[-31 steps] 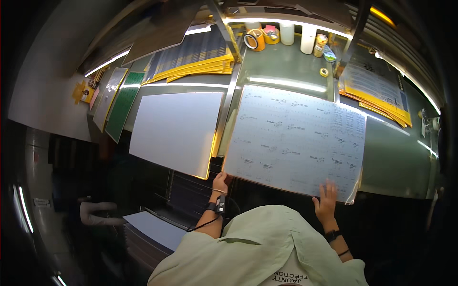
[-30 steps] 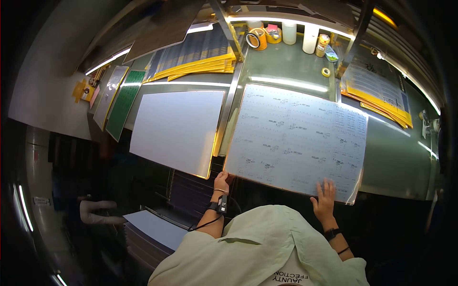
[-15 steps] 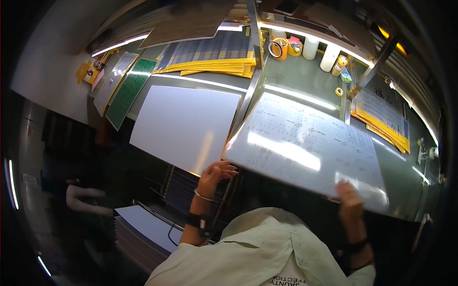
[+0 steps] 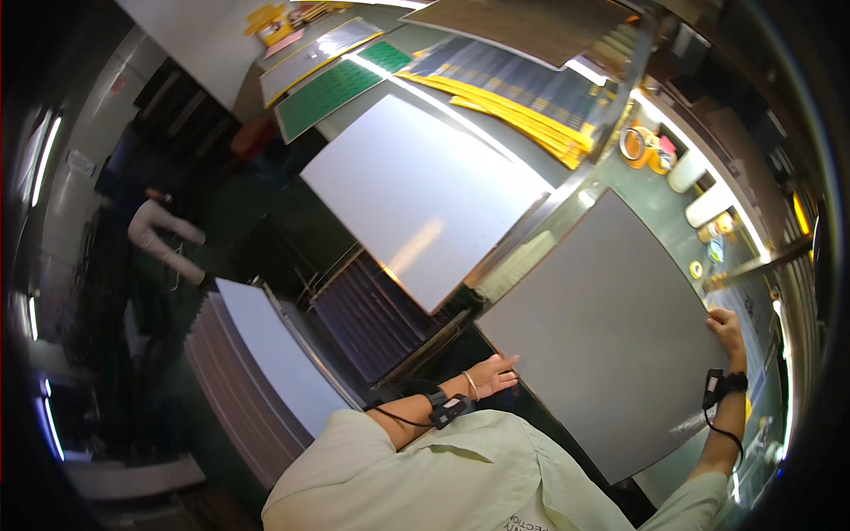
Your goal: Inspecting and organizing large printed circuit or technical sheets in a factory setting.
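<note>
A large plain grey panel lies at an angle in front of me on the right. My right hand is closed on its right edge, fingers curled in. Beside the panel's left edge is my left hand, its fingers stretched out and the tips at the rim; whether they bear on it I cannot tell. Left of the grey panel, a white panel rests with its near corner jutting over a dark slotted rack.
A stack of panels stands at lower left. Yellow-edged sheets and a green sheet lie at the back, below a brown board. Tape rolls and white bottles line the right side. A person is at far left.
The view has swung left. A plain grey face now shows where a shiny, marked surface lay before. My right hand has moved up to the panel's right edge; my left fingers have straightened.
</note>
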Tool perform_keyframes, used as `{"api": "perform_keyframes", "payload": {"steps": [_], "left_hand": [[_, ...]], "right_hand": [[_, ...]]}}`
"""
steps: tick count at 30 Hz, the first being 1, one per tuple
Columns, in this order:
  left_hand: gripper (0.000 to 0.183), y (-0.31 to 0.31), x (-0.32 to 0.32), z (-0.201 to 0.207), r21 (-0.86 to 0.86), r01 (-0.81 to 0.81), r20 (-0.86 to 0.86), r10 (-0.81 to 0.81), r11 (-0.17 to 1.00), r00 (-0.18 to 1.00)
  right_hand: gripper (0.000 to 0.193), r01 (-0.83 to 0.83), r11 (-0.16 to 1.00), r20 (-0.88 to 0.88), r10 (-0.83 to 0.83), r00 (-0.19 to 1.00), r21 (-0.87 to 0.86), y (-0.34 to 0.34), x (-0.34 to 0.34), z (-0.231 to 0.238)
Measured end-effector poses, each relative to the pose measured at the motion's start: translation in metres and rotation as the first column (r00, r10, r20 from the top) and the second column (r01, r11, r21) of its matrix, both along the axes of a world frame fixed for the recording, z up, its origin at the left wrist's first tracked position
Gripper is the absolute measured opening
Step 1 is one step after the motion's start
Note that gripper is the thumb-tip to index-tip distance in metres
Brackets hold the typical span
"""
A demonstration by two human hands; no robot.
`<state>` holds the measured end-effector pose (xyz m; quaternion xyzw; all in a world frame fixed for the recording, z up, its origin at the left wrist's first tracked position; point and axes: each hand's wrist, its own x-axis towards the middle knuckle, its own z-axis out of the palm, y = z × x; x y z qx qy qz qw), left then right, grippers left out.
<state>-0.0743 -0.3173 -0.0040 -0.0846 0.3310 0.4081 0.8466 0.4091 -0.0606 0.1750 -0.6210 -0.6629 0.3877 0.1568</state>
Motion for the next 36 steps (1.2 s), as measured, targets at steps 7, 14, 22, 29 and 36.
{"api": "perform_keyframes", "payload": {"steps": [7,14,22,29,36], "left_hand": [[0.034,-0.022,-0.102,-0.059,0.16,-0.362,-0.32,0.395,0.918,0.861],[0.017,0.046,-0.202,-0.02,0.213,-0.536,-0.669,0.522,0.817,0.529],[0.015,-0.042,-0.189,0.078,0.041,-0.423,-0.634,0.351,0.905,0.689],[0.029,-0.074,-0.215,0.109,0.303,-0.505,-0.39,0.589,0.808,0.708],[0.072,-0.003,-0.256,0.156,0.577,-0.381,-0.559,0.689,0.723,0.46]], "right_hand": [[0.051,-0.32,0.907,0.509,0.146,0.848,0.273,-0.019,-0.089,-0.134],[0.028,-0.227,0.965,-0.244,0.19,0.951,-0.134,-0.087,-0.281,-0.125],[0.038,-0.323,0.688,-0.76,-0.596,0.261,-0.65,-0.042,-0.419,-0.123],[0.03,-0.295,0.908,-0.931,-0.209,0.299,-0.298,-0.062,-0.503,0.046],[0.026,-0.198,0.908,-0.557,0.386,0.735,0.369,-0.08,-0.484,0.169]]}}
